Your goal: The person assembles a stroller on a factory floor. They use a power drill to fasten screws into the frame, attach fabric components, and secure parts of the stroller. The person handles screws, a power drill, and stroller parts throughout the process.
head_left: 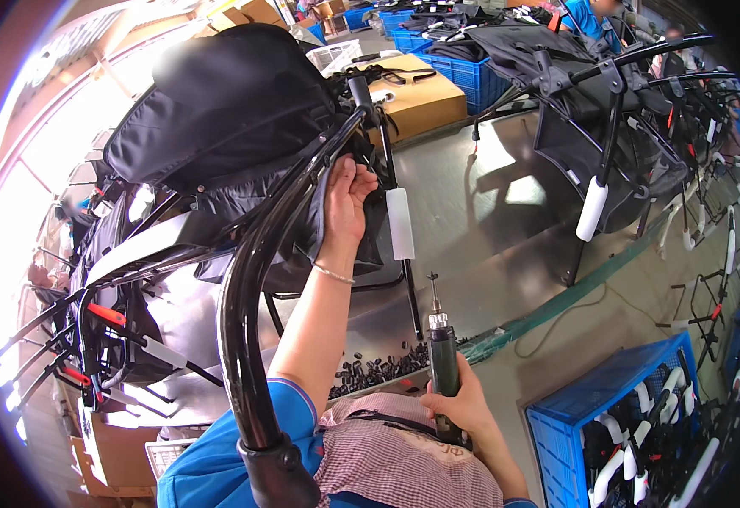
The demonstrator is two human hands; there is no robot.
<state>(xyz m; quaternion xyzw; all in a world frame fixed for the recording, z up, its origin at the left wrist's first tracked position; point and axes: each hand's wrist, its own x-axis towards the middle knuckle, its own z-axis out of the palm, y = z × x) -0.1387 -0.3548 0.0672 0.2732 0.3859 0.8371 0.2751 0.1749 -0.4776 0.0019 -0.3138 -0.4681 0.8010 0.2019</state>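
Observation:
A black stroller (226,110) with a fabric canopy stands on the metal worktable at my left, its curved black push bar (247,296) rising close in front of me. My left hand (349,199) reaches in past the bar beside the black seat fabric, palm showing. Its fingers are loosely bent and somewhat apart, with nothing visible in them. Just right of it is a frame tube with a white sleeve (399,223). Low in front of my body, my right hand (463,398) is wrapped round a dark electric screwdriver (443,364), its bit pointing up, touching nothing.
Small black parts (378,370) lie along the near edge of the metal worktable (446,245). Another black stroller frame (594,144) stands at the right. A cardboard box (421,97) sits behind. A blue crate (556,440) holds white-sleeved tubes. A person (590,21) works at the back.

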